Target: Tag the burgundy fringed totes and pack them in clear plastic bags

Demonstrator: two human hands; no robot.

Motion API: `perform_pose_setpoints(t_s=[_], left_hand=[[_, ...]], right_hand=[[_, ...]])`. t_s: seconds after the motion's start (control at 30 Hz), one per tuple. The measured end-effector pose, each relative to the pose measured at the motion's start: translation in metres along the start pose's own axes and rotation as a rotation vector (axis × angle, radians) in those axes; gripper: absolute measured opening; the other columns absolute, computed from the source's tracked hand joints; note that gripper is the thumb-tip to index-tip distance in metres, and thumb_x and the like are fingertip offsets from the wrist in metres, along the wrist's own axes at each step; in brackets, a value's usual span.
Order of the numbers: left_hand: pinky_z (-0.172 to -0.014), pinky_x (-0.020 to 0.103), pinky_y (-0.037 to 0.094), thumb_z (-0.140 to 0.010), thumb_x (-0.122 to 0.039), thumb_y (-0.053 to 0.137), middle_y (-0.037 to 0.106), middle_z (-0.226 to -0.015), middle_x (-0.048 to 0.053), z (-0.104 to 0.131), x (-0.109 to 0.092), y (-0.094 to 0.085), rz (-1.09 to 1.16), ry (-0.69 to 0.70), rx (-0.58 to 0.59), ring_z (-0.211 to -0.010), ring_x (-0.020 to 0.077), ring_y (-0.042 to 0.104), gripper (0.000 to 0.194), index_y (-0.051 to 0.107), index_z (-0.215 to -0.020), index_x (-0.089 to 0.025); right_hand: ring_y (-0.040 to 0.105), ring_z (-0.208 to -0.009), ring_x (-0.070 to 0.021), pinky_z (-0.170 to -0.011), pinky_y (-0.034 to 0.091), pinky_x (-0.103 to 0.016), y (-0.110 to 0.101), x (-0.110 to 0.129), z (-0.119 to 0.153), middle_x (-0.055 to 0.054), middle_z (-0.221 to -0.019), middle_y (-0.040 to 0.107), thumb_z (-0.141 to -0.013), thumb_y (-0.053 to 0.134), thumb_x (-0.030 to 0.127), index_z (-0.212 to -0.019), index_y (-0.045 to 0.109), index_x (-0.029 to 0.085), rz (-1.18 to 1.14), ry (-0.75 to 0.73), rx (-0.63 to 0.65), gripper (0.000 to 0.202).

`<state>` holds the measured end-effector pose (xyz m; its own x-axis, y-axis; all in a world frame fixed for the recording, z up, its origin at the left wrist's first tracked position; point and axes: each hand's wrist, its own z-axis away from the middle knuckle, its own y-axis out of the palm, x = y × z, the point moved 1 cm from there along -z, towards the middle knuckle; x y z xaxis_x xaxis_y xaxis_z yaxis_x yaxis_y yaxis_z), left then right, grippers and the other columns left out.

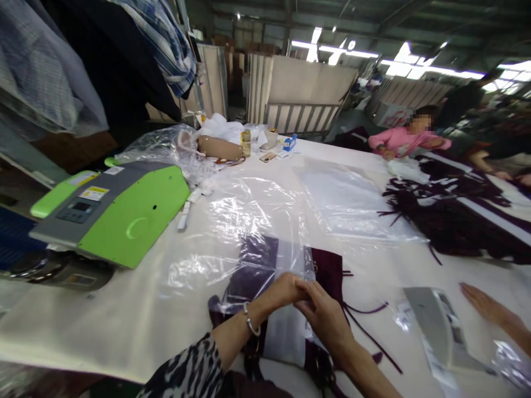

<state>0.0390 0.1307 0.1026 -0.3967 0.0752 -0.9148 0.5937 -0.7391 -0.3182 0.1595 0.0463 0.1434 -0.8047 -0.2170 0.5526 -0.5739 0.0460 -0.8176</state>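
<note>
A dark maroon handbag [332, 271] with thin straps lies on the table in front of me, a pale whitish strip [286, 337] across its middle. A large clear plastic bag [249, 221] covers its left part and spreads away over the table. My left hand [286, 290], with a bracelet at the wrist, is closed at the plastic's edge above the handbag. My right hand [326, 315] meets it there, fingers bent and pinching at the same edge. The fingertips of both hands are partly hidden where they come together.
A green and grey machine [133, 215] stands at the left. Flat clear plastic bags [344, 193] lie beyond the handbag. Fringed maroon pieces [464, 221] are heaped at the right, near a person in pink [409, 141]. Another person's hand [489, 304] is beside a grey device [443, 326].
</note>
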Motion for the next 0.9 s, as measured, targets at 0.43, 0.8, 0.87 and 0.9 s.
perform_pose_setpoints(t_s=[0.43, 0.8, 0.87, 0.9], left_hand=[[-0.077, 0.032, 0.048, -0.097, -0.018, 0.044, 0.065, -0.084, 0.005, 0.048, 0.021, 0.030, -0.591, 0.396, -0.310, -0.081, 0.0194, 0.061, 0.017, 0.059, -0.089, -0.019], [-0.078, 0.035, 0.051, -0.097, -0.024, 0.053, 0.067, -0.094, 0.005, 0.068, 0.046, -0.005, -0.925, 0.191, -0.344, -0.090, 0.0225, 0.064, 0.009, 0.061, -0.100, -0.021], [-0.080, 0.034, 0.049, -0.100, -0.022, 0.045, 0.066, -0.090, 0.005, 0.074, 0.052, -0.029, -0.953, 0.051, -0.429, -0.087, 0.0209, 0.063, 0.018, 0.061, -0.093, -0.021], [-0.081, 0.034, 0.048, -0.100, -0.023, 0.043, 0.066, -0.090, 0.005, 0.079, 0.057, -0.042, -0.968, -0.018, -0.463, -0.088, 0.0207, 0.063, 0.020, 0.061, -0.094, -0.021]], right_hand=[[0.061, -0.068, -0.0155, -0.065, 0.045, -0.025, 0.037, -0.027, 0.023, -0.002, -0.075, 0.064, -0.083, 0.056, 0.011, -0.082, 0.063, 0.018, -0.006, 0.220, 0.022, 0.010], [0.068, -0.069, -0.0173, -0.062, 0.037, -0.025, 0.002, -0.019, -0.002, -0.001, -0.072, 0.073, -0.093, 0.059, 0.038, -0.089, 0.072, 0.024, 0.146, 0.379, 0.150, 0.020], [0.069, -0.072, -0.0181, -0.061, 0.035, -0.025, -0.004, -0.022, -0.004, -0.001, -0.076, 0.074, -0.092, 0.061, 0.038, -0.090, 0.072, 0.025, 0.248, 0.367, 0.157, 0.017], [0.070, -0.074, -0.0184, -0.060, 0.034, -0.025, -0.006, -0.025, -0.004, -0.002, -0.079, 0.075, -0.092, 0.061, 0.035, -0.091, 0.072, 0.025, 0.302, 0.359, 0.169, 0.015]])
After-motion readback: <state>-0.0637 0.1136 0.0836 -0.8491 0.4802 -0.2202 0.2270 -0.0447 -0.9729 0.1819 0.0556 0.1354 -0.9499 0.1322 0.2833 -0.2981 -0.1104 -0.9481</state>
